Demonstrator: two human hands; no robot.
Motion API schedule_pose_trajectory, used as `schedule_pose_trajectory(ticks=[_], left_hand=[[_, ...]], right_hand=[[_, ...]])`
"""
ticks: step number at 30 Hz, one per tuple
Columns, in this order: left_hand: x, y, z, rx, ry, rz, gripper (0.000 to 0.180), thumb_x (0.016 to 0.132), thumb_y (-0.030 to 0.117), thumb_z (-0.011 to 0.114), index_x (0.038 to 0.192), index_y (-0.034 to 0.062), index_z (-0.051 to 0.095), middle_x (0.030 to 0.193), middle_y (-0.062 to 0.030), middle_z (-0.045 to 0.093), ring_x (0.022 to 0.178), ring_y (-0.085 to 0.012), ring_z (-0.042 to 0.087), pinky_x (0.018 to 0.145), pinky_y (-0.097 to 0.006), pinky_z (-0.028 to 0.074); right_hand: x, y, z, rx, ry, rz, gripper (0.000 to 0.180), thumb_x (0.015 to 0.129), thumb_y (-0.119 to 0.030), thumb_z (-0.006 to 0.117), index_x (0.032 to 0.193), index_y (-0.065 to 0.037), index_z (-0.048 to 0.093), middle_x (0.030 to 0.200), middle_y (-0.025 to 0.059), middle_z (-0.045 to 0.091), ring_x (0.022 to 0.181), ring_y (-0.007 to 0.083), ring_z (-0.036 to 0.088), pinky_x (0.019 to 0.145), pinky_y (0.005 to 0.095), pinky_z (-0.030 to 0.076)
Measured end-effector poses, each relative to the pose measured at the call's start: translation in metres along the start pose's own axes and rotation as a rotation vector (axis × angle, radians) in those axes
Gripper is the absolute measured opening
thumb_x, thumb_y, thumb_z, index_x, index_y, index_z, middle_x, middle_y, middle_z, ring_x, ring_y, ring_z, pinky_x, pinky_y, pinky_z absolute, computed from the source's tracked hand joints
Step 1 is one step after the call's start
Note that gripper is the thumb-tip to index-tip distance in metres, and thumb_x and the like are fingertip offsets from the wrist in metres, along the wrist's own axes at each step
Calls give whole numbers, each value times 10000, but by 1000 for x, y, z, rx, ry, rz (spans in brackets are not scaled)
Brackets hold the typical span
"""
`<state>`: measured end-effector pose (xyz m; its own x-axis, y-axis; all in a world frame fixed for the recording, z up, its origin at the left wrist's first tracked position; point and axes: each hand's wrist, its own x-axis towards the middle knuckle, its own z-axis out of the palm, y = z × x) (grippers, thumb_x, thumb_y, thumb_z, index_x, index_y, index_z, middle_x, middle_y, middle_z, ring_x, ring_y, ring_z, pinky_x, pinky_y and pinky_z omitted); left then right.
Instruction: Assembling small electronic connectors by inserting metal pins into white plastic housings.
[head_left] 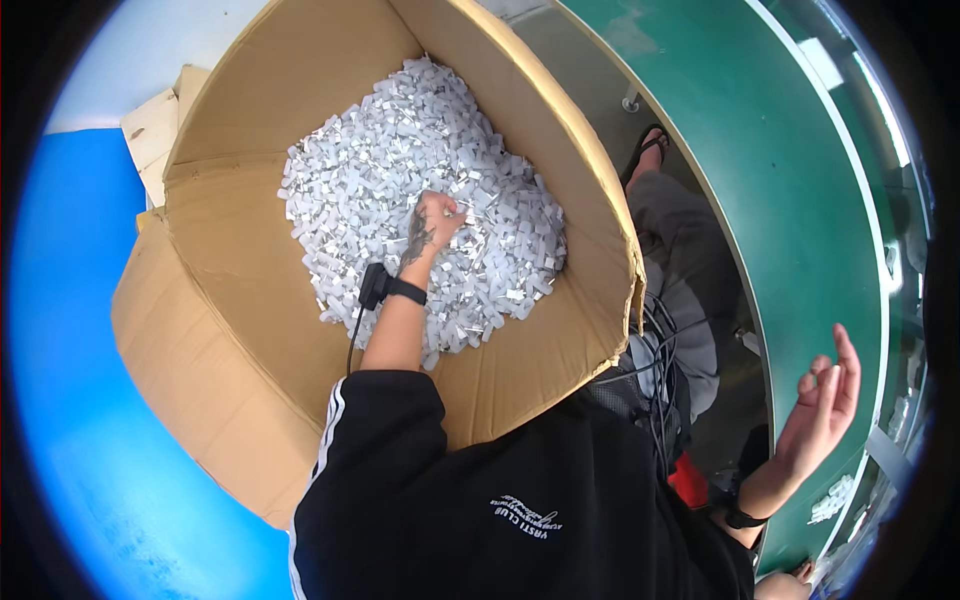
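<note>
Right grip (825, 395) open, empty; left grip (438, 218) pinching white pieces (400, 150).

Wearing a black top (520, 500) with white-striped sleeves, grey trousers (680, 270), black wristbands on both wrists, a tattoo near the left hand (437, 215).

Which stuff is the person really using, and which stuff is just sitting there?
In use:
left hand reaching into the small white parts
cardboard box holding them

Just there:
right hand, open, empty, raised
green table
black cables
blue floor
</note>
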<state>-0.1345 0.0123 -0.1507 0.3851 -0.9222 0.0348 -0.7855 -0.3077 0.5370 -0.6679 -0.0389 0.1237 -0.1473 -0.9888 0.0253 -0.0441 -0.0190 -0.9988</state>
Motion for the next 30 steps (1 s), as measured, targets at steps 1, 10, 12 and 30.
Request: schedule_pose_trajectory(ticks=[1,10,12,30], left_hand=[[7,13,-11,17,-13,-36,273,640,134,812,808,54,613,927,-99,620,866,-268,622,751,-367,498],[-15,246,-148,-1307,-577,-32,115,804,-33,671,889,-20,595,831,-72,646,753,-127,641,598,-257,568],[-31,278,-150,-1359,-596,-44,118,813,-37,667,900,-25,589,835,-80,644,748,-130,644,611,-256,566],[-56,332,-132,-1013,-432,641,192,749,-2,746,901,-31,631,850,-154,637,704,-198,633,609,-283,492]], right_hand=[[-4,3,7,-29,-13,-17,334,929,-32,504,1247,70,509,1330,148,488,791,72,492,628,172,415],[-8,-23,142,-363,-644,-544,557,662,51,740,1193,-73,621,1142,129,515,799,176,604,682,294,524],[-1,-26,152,-346,-688,-722,471,655,37,747,1106,-72,664,1003,91,573,707,164,592,576,273,503],[-22,-24,105,286,-669,122,297,768,94,696,1058,65,639,937,103,603,841,130,619,738,219,572]])
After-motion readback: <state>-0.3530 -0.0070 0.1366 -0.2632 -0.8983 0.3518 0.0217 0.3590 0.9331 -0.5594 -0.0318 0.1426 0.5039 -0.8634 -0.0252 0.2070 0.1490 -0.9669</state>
